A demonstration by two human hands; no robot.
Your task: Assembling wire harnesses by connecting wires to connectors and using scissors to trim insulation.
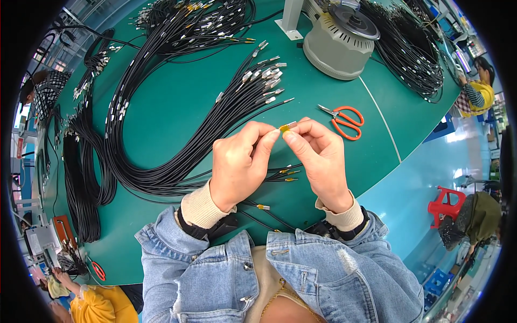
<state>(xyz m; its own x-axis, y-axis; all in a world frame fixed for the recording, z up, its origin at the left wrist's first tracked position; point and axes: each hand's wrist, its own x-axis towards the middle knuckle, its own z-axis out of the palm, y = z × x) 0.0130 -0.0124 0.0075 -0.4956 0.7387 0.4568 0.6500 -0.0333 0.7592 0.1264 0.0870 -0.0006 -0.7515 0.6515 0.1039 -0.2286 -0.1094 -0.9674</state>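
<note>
My left hand (240, 160) and my right hand (321, 160) meet over the green table, both closed in a pinch. Between their fingertips is a small metal cable connector (291, 126) with yellow tape (284, 128) round it. Its cable is mostly hidden by my fingers. Just beyond my hands lies a thick bundle of black cables (226, 110), curving round to the left, its silvery connector ends (267, 78) fanned out. Below my hands, several cable ends with yellow tape (263, 207) rest on the table. Small orange-handled scissors (344, 121) lie beyond my right hand.
A grey-green round machine (339, 46) stands at the back, beside a white post (291, 19). More black cable bundles lie at the back right (412, 59) and far left (81, 177). A red stool (447, 204) is on the blue floor. Other people sit around the table.
</note>
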